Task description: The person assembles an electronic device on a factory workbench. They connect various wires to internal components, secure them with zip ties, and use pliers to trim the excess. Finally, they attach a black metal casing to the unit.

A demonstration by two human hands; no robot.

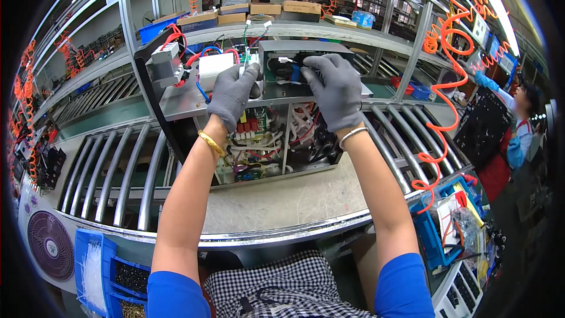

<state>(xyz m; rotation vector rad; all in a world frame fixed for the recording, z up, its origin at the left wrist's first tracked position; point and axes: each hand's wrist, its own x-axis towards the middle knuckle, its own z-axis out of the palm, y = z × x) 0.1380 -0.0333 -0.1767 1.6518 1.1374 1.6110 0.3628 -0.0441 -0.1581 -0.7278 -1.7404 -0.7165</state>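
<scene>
Bright, even light falls on my work from a ceiling strip lamp [497,15] at upper right, which glares white. Shadows stay soft. The fisheye bends the shelf rails [126,17], blackens the corners and smears the far edges slightly.

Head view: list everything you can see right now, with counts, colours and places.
open metal chassis: one, grey, wiring inside, centre of bench
roller conveyor: one, silver, both sides of chassis
cardboard boxes: several, brown, upper shelf
coiled hoses: several, orange, hanging right and left
parts bins: several, blue, lower left and lower right
fan: one, purple-grilled, lower left
co-worker: one, far right
left hand: grey glove, gold bangle, on chassis top
right hand: grey glove, silver bangle, at the top's black part
</scene>
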